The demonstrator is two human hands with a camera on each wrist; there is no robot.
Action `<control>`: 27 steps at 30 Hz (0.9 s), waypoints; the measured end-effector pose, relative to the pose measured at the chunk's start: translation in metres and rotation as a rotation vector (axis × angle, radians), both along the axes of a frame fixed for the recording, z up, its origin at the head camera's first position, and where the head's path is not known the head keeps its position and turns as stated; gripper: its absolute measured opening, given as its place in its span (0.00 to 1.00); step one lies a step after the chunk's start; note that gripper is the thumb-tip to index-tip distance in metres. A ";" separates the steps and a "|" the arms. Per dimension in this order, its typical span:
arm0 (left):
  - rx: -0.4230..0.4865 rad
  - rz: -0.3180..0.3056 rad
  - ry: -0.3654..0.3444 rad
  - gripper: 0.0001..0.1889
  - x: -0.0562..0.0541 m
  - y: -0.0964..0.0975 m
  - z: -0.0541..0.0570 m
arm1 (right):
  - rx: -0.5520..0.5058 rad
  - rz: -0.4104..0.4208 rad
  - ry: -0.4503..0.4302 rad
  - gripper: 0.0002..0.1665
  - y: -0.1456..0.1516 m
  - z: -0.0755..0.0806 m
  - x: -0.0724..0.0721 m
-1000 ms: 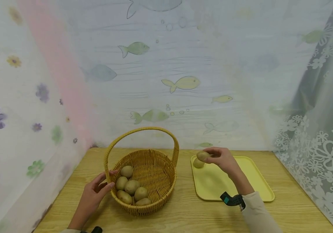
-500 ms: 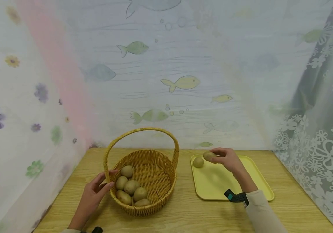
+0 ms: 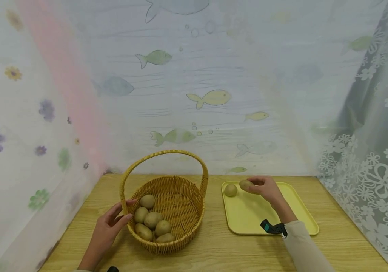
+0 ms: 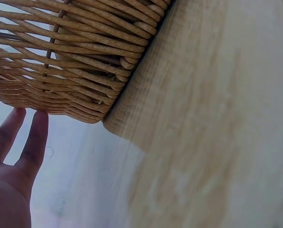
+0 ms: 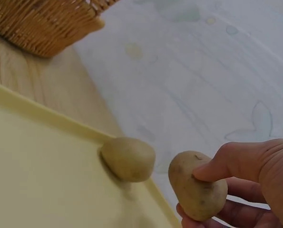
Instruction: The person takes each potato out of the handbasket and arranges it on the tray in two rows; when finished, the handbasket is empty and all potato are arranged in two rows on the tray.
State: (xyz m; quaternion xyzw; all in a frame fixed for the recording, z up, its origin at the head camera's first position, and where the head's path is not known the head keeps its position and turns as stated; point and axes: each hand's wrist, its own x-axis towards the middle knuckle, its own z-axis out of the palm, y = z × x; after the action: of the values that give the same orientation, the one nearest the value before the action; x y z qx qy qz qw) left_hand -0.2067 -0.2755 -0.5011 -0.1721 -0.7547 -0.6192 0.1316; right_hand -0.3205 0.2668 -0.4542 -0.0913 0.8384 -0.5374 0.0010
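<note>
So, our right hand (image 3: pixel 266 189) pinches a potato (image 3: pixel 246 185) over the far side of the yellow tray (image 3: pixel 248 219), another potato (image 3: pixel 230 190) in its far-left corner; our left hand (image 3: pixel 108 223) touches the wicker basket (image 3: pixel 167 248) left of the tray, its grip unclear; an even, low pinch should prevent slipping

A tan, dark-flecked potato (image 5: pixel 191 190) is pinched in the right hand (image 3: pixel 263 189) at the far side of a shallow yellow tray (image 3: pixel 248 217); a second potato (image 3: pixel 230 190) lies in its far left corner. Six more potatoes (image 3: pixel 153 220) cluster toward the left inside an upright, round wicker basket (image 3: pixel 185 211).
</note>
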 end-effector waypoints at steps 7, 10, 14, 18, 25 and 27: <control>0.009 0.017 -0.032 0.23 0.001 0.000 0.001 | -0.006 -0.045 -0.040 0.25 0.000 -0.011 -0.008; 0.006 0.014 -0.028 0.23 0.001 0.000 0.001 | -0.008 -0.062 -0.055 0.25 0.000 -0.014 -0.009; 0.005 0.008 -0.018 0.22 0.000 -0.001 0.000 | -0.003 -0.077 -0.063 0.24 0.001 -0.017 -0.012; 0.007 0.000 -0.012 0.23 0.000 -0.001 0.001 | -0.002 -0.086 -0.059 0.23 0.001 -0.021 -0.017; 0.014 0.002 -0.021 0.23 0.001 -0.001 0.001 | 0.025 -0.091 -0.042 0.23 -0.001 -0.030 -0.021; 0.015 0.003 -0.024 0.23 0.001 0.000 0.001 | 0.048 -0.086 -0.025 0.22 -0.001 -0.032 -0.022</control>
State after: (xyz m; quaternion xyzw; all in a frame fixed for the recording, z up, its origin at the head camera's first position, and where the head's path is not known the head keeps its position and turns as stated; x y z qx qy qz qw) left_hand -0.2061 -0.2760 -0.5003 -0.1627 -0.7517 -0.6268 0.1248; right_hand -0.3423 0.2662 -0.4858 -0.0481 0.8542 -0.5176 -0.0093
